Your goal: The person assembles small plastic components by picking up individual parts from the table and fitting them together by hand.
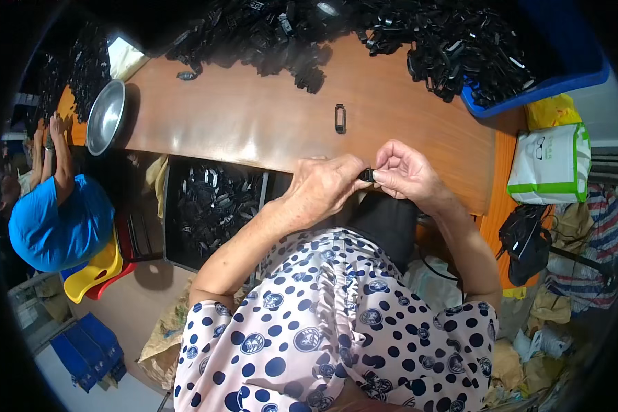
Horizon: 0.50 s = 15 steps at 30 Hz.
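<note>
At the near edge of the wooden table (220,117), my left hand (326,184) pinches a small black plastic part (367,176) between thumb and fingers. My right hand (408,173) closes on the same part from the other side, its thumb and fingertip at the part's edge. The fingers cover most of the piece, so its full shape is hidden. A little farther out on the tabletop lies a single black rectangular plastic frame (340,119), apart from both hands.
Heaps of black plastic parts (268,41) cover the far side, spilling by a blue bin (563,86). A metal bowl (106,117) stands at left, near a person in blue (62,223). Below the table edge sits a tray of black parts (213,206). A white-green bag (548,165) is at right.
</note>
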Tool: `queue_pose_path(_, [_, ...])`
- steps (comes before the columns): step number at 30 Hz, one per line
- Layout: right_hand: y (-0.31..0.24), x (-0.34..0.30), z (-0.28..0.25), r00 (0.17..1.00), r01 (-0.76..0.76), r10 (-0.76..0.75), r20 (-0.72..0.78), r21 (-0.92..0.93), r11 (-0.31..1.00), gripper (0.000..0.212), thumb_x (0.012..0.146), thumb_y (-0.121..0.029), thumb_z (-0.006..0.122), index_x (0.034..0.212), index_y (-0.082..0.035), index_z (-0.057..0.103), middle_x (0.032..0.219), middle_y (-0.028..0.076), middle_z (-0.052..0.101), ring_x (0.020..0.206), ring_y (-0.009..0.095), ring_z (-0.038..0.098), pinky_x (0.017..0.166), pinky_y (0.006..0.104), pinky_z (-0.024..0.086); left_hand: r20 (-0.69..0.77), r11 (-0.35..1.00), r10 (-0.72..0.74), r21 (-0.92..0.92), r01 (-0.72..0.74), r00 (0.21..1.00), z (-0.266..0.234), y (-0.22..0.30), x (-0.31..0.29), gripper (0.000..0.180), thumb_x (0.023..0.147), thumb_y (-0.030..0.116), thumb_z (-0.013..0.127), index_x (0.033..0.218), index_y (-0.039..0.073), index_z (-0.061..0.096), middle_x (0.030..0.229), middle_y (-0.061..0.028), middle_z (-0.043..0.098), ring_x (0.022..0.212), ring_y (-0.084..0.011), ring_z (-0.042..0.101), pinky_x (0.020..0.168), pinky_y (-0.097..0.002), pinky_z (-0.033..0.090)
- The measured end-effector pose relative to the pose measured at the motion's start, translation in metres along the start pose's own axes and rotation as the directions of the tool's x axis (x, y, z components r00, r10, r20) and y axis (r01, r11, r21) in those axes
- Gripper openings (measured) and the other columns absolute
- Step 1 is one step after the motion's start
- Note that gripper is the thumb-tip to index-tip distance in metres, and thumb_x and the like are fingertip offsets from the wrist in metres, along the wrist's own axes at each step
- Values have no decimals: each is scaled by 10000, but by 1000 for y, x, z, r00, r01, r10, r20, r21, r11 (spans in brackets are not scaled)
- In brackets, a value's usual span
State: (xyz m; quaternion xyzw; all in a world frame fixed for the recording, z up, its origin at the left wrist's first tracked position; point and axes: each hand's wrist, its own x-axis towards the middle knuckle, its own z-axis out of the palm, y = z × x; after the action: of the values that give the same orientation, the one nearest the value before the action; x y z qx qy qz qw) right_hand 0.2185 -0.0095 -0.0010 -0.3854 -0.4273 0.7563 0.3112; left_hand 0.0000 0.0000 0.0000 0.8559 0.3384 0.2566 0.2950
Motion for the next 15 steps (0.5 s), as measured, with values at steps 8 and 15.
queue_pose_path(8, [20,13,30,977,-182,151,153,213,960,320,925,-253,580,1134,-55,441,914,65,563,729,118,585,461,182,427,-61,847,-261,-494,198,963,1,5,-35,206,884,107,607,1063,7,619,817,-96,652,730,-155,625,653,-280,488])
queue_pose_path(15, [7,28,69,864,-263,232,446,8,965,462,936,-429,520,1216,-64,469,956,-3,512,814,53,475,646,166,400,131,491,-403,-804,335,906,-14,3,-74,254,928,71,494,1145,-11,597,858,-39,640,742,-85,582,636,-208,456])
